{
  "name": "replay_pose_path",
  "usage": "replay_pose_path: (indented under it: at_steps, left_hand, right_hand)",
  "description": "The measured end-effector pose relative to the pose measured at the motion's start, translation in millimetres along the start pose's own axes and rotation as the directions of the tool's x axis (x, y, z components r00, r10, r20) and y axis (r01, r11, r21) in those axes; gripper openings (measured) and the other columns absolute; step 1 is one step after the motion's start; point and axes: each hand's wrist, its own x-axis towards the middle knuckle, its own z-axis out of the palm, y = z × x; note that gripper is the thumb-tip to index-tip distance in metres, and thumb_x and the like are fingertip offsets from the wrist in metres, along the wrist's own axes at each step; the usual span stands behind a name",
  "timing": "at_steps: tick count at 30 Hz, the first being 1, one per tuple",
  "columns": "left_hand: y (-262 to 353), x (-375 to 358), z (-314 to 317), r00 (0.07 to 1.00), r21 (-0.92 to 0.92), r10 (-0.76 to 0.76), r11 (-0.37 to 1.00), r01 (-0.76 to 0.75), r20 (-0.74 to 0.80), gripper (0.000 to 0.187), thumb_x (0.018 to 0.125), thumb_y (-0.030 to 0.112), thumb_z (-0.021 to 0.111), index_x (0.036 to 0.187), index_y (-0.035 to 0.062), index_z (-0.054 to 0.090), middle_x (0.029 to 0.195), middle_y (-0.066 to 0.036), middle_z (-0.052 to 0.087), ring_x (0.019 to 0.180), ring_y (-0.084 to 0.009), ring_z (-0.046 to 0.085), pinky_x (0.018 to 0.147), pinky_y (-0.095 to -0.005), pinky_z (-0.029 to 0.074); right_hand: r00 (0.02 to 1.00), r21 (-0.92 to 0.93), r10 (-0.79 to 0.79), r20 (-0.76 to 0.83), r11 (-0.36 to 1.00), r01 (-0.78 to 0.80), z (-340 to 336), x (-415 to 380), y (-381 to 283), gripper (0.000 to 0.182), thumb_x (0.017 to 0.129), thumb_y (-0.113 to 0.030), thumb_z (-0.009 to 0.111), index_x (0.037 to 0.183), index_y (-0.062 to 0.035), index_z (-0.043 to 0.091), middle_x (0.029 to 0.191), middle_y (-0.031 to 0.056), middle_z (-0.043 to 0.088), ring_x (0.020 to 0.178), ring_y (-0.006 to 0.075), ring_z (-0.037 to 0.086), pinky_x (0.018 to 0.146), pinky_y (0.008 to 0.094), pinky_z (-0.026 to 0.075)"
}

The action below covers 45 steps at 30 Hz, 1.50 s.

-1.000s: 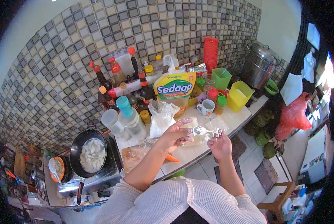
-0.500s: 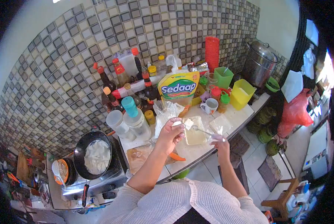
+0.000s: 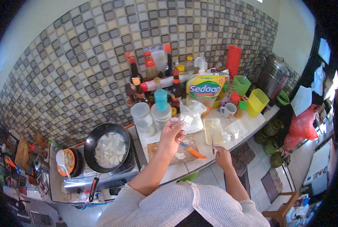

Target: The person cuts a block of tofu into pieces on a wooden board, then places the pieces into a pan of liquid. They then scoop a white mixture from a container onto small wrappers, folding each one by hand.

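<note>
My left hand is raised over the cutting board, its fingertips pinching a small white wrapper-like piece. My right hand grips a thin metal spoon, whose far end reaches into a shallow rectangular tray of pale paste. An orange-handled knife lies on the board, close to a white scrap. Behind my left fingers a white plastic bag slumps on the counter.
To the left, a black pan on the stove holds several white pieces. A slotted ladle rests on an orange bowl. Clear jars, bottles, a Sedaap pouch and a mug line the back.
The spoon has moved from the white piece in my left hand to the tray, with my right hand lowering. The view has swung left, showing more of the board and knife.
</note>
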Motion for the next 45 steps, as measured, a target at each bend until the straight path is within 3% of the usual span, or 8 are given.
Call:
replay_pose_path:
  at_steps: [4, 8, 10, 11, 13, 24, 38, 45]
  left_hand:
    - [40, -26, -26, 0.996, -0.014, 0.088, 0.996, -0.088, -0.027, 0.023, 0.083, 0.006, 0.068, 0.096, 0.0176, 0.053, 0.083, 0.000, 0.061, 0.062, -0.0118, 0.055, 0.049, -0.0217, 0.037]
    - [67, -59, -46, 0.992, 0.015, 0.124, 0.992, -0.124, -0.031, 0.024, 0.083, 0.005, 0.068, 0.097, 0.0154, 0.051, 0.085, -0.002, 0.062, 0.062, -0.0111, 0.054, 0.049, -0.0222, 0.038]
    - [71, -69, -55, 0.987, 0.049, 0.158, 0.986, -0.159, 0.024, 0.025, 0.083, 0.005, 0.067, 0.099, 0.0144, 0.050, 0.086, -0.002, 0.062, 0.062, -0.0104, 0.055, 0.050, -0.0220, 0.038]
    - [71, -73, -58, 0.978, 0.080, 0.194, 0.976, -0.200, 0.083, 0.026, 0.083, 0.004, 0.067, 0.101, 0.0134, 0.050, 0.086, -0.003, 0.063, 0.062, -0.0097, 0.056, 0.050, -0.0218, 0.038]
    - [69, -81, -62, 0.979, 0.143, 0.196, 0.969, -0.203, 0.063, 0.027, 0.084, 0.003, 0.066, 0.103, 0.0124, 0.049, 0.086, -0.004, 0.064, 0.064, -0.0093, 0.057, 0.050, -0.0216, 0.038]
    - [68, -107, -94, 0.946, 0.330, 0.138, 0.914, -0.235, 0.292, 0.028, 0.085, -0.003, 0.062, 0.109, 0.0037, 0.048, 0.091, -0.007, 0.065, 0.080, -0.0123, 0.063, 0.066, -0.0255, 0.050]
    - [81, -117, -125, 0.909, 0.257, 0.101, 0.942, -0.218, 0.403, 0.035, 0.082, 0.009, 0.071, 0.113, 0.0056, 0.055, 0.095, -0.002, 0.063, 0.084, -0.0104, 0.059, 0.069, -0.0246, 0.050]
    - [100, -128, -135, 0.930, 0.360, 0.063, 0.911, -0.202, 0.362, 0.029, 0.083, 0.013, 0.071, 0.109, 0.0046, 0.061, 0.095, -0.001, 0.063, 0.079, -0.0080, 0.056, 0.065, -0.0222, 0.044]
  right_hand:
    - [0.987, -0.128, -0.025, -0.162, 0.992, 0.004, 7, 1, -31, 0.030, 0.075, 0.000, 0.054, 0.103, -0.0049, 0.065, 0.106, 0.0169, 0.063, 0.099, 0.0342, 0.060, 0.084, 0.0397, 0.049]
    - [0.991, 0.197, -0.055, -0.119, 0.977, 0.078, 6, 16, -117, 0.022, 0.084, -0.008, 0.059, 0.104, -0.0021, 0.063, 0.100, 0.0129, 0.064, 0.088, 0.0243, 0.061, 0.082, 0.0316, 0.048]
    - [0.986, 0.745, -0.035, 0.162, 0.659, -0.099, 5, 17, -171, 0.022, 0.090, -0.015, 0.058, 0.103, 0.0022, 0.062, 0.100, 0.0101, 0.064, 0.085, 0.0204, 0.061, 0.079, 0.0315, 0.048]
    - [0.988, 0.744, -0.021, 0.152, 0.661, -0.100, 5, 15, -194, 0.022, 0.090, -0.015, 0.058, 0.103, 0.0022, 0.062, 0.100, 0.0101, 0.064, 0.085, 0.0204, 0.061, 0.079, 0.0315, 0.048]
    - [0.973, 0.933, -0.011, 0.232, 0.284, -0.219, 6, 9, -229, 0.026, 0.093, -0.019, 0.057, 0.102, 0.0044, 0.063, 0.098, 0.0080, 0.065, 0.082, 0.0182, 0.060, 0.075, 0.0309, 0.047]
    - [0.984, 0.974, 0.153, 0.093, 0.192, -0.122, 33, -30, -271, 0.013, 0.089, -0.013, 0.062, 0.095, -0.0011, 0.062, 0.089, 0.0054, 0.064, 0.080, 0.0142, 0.059, 0.071, 0.0274, 0.046]
    - [0.984, 0.981, 0.007, 0.177, -0.087, -0.175, 47, -36, -310, 0.007, 0.083, -0.003, 0.066, 0.087, -0.0065, 0.060, 0.089, 0.0051, 0.065, 0.081, 0.0140, 0.062, 0.073, 0.0282, 0.049]
    - [0.984, 0.973, 0.012, 0.178, 0.150, -0.178, 58, -29, -316, 0.009, 0.083, 0.002, 0.062, 0.087, -0.0060, 0.058, 0.088, 0.0059, 0.063, 0.079, 0.0177, 0.062, 0.069, 0.0305, 0.049]
